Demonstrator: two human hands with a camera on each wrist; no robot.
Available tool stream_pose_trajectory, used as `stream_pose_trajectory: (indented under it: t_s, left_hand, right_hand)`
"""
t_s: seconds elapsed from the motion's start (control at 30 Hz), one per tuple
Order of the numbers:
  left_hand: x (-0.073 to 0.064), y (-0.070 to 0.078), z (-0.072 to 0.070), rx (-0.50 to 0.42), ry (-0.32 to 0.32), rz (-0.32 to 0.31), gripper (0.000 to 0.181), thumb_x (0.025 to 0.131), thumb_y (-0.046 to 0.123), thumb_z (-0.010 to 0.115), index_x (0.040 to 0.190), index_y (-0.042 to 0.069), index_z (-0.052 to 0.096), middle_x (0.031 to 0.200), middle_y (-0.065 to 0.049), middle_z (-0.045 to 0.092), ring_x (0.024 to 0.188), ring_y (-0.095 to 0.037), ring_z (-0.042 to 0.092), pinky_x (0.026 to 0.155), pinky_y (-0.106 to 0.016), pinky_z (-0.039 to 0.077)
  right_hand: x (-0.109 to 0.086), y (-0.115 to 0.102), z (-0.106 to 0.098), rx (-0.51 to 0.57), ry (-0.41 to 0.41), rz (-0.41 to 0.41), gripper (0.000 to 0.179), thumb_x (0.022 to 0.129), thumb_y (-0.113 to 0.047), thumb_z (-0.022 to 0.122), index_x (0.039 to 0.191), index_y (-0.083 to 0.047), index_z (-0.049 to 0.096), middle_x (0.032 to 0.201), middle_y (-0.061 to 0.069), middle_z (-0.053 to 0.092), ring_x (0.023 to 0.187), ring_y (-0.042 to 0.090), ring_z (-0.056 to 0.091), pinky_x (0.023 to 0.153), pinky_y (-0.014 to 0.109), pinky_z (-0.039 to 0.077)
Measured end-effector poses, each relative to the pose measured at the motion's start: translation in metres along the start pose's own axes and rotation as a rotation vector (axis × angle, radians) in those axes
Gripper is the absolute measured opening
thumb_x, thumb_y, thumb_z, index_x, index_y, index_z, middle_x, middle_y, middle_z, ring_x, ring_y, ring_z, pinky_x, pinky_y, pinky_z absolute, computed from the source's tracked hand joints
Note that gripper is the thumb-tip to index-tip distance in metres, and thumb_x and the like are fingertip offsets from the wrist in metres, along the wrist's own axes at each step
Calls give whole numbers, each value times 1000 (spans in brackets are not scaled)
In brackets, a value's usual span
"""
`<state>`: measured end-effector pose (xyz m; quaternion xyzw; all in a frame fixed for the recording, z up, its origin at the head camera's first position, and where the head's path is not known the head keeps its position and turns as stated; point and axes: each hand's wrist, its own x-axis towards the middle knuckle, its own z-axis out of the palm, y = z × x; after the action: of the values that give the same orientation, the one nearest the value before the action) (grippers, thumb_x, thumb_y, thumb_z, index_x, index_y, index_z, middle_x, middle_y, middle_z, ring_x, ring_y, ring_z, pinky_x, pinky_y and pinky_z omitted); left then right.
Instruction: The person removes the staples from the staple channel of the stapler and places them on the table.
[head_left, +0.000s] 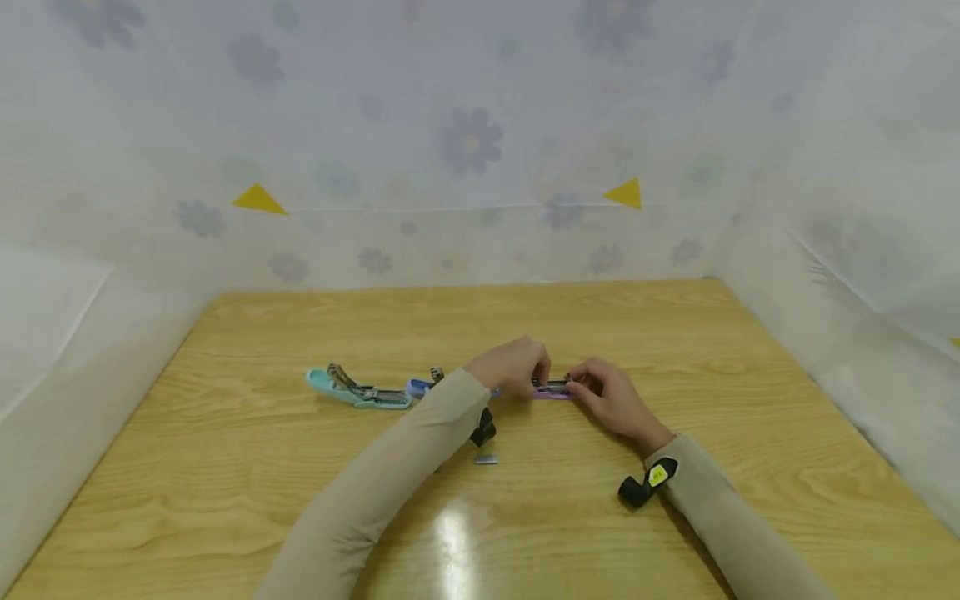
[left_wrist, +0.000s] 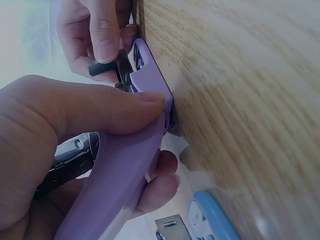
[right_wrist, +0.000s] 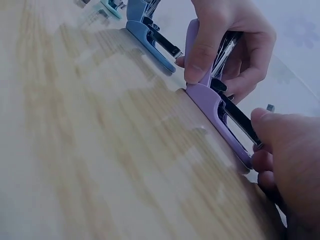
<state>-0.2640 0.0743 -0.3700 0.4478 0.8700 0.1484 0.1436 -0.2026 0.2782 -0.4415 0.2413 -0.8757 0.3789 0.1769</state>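
A purple stapler (left_wrist: 122, 165) lies folded wide open on the table between the hands. My left hand (head_left: 513, 367) grips its hinge end and raised top arm, thumb pressed on the purple shell. At the other end my right hand (head_left: 611, 396) pinches the front of the dark metal staple channel (right_wrist: 240, 117) between thumb and fingers. A small dark metal piece (left_wrist: 102, 67) juts out by the right thumb in the left wrist view. In the head view the left hand hides most of the stapler.
Left of the hands stand an opened blue stapler (right_wrist: 142, 37) and an opened mint stapler (head_left: 382, 402). A short grey staple strip (head_left: 486, 459) lies on the wooden table (head_left: 225, 500) nearer the front. Pale flowered sheeting (head_left: 420, 242) encloses the table's back and sides.
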Motion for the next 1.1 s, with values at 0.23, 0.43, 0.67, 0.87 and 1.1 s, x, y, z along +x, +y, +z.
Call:
stream_pose_trajectory:
  t_s: [0.23, 0.43, 0.67, 0.87, 1.1]
  left_hand:
    - [-2, 1, 1, -7, -2, 12, 16, 79, -3, 69, 84, 12, 71, 81, 1, 64, 68, -10, 48, 60, -20, 41]
    - [-7, 0, 0, -9, -8, 2, 13, 79, -1, 71, 84, 11, 70, 84, 1, 64, 71, -10, 50, 63, -21, 42]
    - [-10, 0, -1, 1, -3, 7, 14, 80, -1, 70, 85, 12, 70, 87, 1, 65, 74, -11, 54, 66, -22, 45]
    - [-12, 0, -2, 34, -6, 9, 18, 84, 4, 69, 98, 17, 71, 107, -3, 66, 94, -13, 60, 76, -24, 50]
    - [-13, 1, 0, 56, -53, 0, 37, 86, 2, 67, 117, 23, 70, 116, -3, 66, 100, -14, 62, 77, -23, 50]
  right_hand:
    - [-1, -29, -5, 32, 37, -12, 12, 85, 10, 64, 97, 6, 64, 76, 12, 60, 58, 12, 50, 52, 23, 42]
    - [-8, -22, 0, -6, 112, 3, 13, 87, 6, 65, 99, 2, 64, 76, 7, 58, 53, 3, 39, 46, 21, 34]
    - [-23, -23, 15, -92, 164, -120, 17, 80, 2, 74, 91, -7, 68, 73, -4, 53, 56, 0, 38, 48, 17, 33]
    - [-34, -40, 24, -59, -4, -122, 16, 81, -3, 75, 94, -10, 70, 87, -3, 62, 73, 4, 53, 62, 20, 47]
    - [-47, -63, 30, -50, -112, -83, 21, 81, -7, 76, 101, -10, 69, 90, -6, 63, 76, 1, 56, 65, 20, 49]
